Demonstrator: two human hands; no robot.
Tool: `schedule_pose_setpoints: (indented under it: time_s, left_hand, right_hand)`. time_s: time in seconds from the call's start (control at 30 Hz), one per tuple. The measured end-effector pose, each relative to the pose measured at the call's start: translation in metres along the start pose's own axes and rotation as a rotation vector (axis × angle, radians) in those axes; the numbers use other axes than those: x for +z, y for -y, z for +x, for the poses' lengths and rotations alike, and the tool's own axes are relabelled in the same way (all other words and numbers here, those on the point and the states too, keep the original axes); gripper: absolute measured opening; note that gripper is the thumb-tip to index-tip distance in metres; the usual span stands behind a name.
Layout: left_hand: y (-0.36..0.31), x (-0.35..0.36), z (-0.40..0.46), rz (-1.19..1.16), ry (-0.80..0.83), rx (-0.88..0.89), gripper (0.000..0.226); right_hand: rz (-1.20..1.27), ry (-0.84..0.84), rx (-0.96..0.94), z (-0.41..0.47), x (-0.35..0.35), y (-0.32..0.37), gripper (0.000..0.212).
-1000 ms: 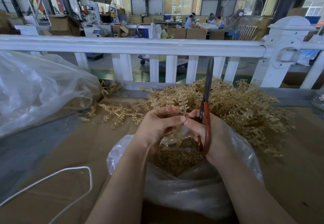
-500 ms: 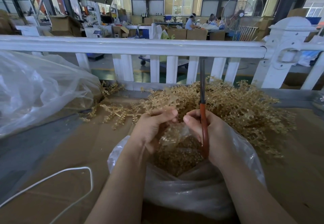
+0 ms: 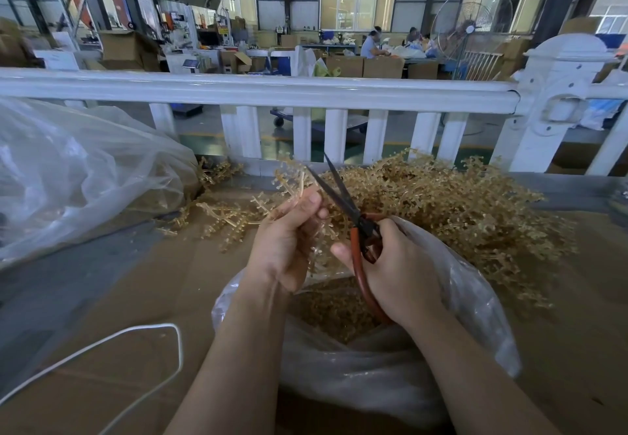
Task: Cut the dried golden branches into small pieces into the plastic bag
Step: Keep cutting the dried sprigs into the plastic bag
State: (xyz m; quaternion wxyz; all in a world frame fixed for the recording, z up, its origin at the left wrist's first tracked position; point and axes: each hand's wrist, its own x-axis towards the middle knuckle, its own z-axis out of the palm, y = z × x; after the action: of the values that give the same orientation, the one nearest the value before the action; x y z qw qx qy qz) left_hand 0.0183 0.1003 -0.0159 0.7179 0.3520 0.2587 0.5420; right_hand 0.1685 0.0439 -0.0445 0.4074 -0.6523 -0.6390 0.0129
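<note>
My left hand pinches a golden branch and holds it up over the open clear plastic bag. My right hand grips the red-handled scissors. Their dark blades are parted and point up and to the left, right beside the branch near my left fingertips. Small golden cut pieces lie inside the bag below both hands. A large heap of golden branches lies on the cardboard surface behind the bag.
A big crumpled clear plastic sheet covers the left side. A white cord loops across the cardboard at lower left. A white railing runs along the far edge. Loose branches lie to the left of my hands.
My left hand has lifted a branch up from the bag. The scissors have tilted from upright to leaning left, and their blades have parted beside the branch.
</note>
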Motion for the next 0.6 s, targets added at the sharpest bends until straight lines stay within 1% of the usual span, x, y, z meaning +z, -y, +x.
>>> schedule_pose_setpoints:
  time_s: [0.1,0.2,0.3,0.47,0.6]
  left_hand:
    - [0.0023,-0.0003,-0.0005,-0.018,-0.007,0.019,0.011]
    - [0.0030,0.0005,-0.0010,-0.028,-0.023,0.015,0.011]
    - [0.0033,0.0013,-0.0015,-0.016,-0.037,0.011,0.007]
    - [0.0043,0.0005,-0.0003,-0.039,-0.052,0.004,0.012]
    - [0.0040,0.0015,-0.0005,-0.047,-0.035,0.007,0.013]
  right_hand:
    - [-0.083,-0.007,-0.029,-0.0003,0.0021,-0.0005,0.078]
    - [-0.092,-0.006,-0.045,-0.0011,0.0012,0.0003,0.073]
    - [-0.111,-0.010,-0.052,-0.0008,0.0009,-0.0002,0.068]
    - [-0.119,-0.025,-0.041,-0.0006,0.0026,-0.0024,0.073]
    - [-0.093,-0.050,-0.058,-0.0010,0.0021,-0.0031,0.071]
